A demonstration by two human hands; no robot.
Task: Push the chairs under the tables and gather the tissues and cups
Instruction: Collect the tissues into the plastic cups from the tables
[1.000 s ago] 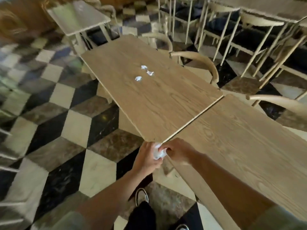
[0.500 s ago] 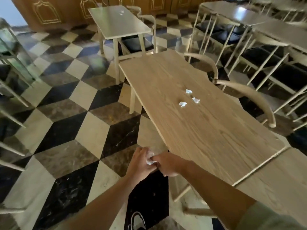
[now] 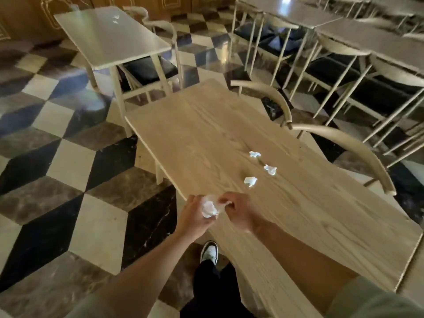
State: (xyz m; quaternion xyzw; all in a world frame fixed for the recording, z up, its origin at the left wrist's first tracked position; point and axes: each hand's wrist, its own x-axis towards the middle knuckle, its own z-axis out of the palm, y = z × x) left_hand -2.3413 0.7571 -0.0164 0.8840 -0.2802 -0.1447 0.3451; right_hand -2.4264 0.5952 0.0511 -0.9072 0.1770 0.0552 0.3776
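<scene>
Tissues in hand: left hand (image 3: 195,216) is cupping a white wad of gathered tissue (image 3: 209,208) in curled fingers, at the near-left edge of the wooden table (image 3: 229,143).
Right hand: right hand (image 3: 241,213) is pinching a corner of that same wad between fingertips, its forearm lying over the tabletop; it appears to be pressing the paper into the left palm.
Tissues on table: three crumpled tissues are lying loose near the table's middle, just beyond the hands: nearest tissue (image 3: 250,181), right tissue (image 3: 270,169), far tissue (image 3: 254,154). None is being touched.
Further table: something small and white (image 3: 116,18) is showing on the pale table (image 3: 137,49) beyond; it looks like more tissue, too small to confirm.
Cups: none showing in this view.
Chairs: near chair (image 3: 344,143) and second chair (image 3: 268,95) are sitting close against the wooden table's right side; whether they are fully under cannot be told.
Progress: gathering is judged partway, with one wad collected and three pieces or more outstanding.
</scene>
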